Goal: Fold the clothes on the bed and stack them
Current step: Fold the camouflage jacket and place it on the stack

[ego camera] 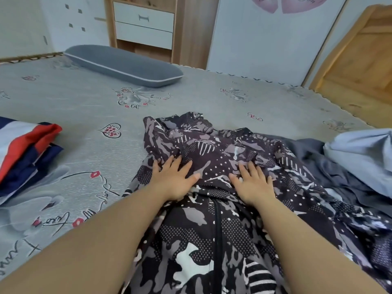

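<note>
Both hands, left (172, 179) and right (253, 183), fingers spread wide and flat mid-frame on the dress (212, 209), probably smoothing it on the bed (84, 107) for folding.

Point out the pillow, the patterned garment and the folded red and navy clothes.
pillow (124, 65), head view, middle of its grey top.
patterned garment (214, 158), head view, fabric between the two hands.
folded clothes (27, 145), head view, red band on top.

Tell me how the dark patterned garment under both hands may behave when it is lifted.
The dark patterned thin-fabric garment probably hangs floppy: it lies in soft wrinkles. It seems light, bunching near the collar. It may slide on the grey printed bedsheet, since both flat hands, left hand and right hand, press it.
</note>
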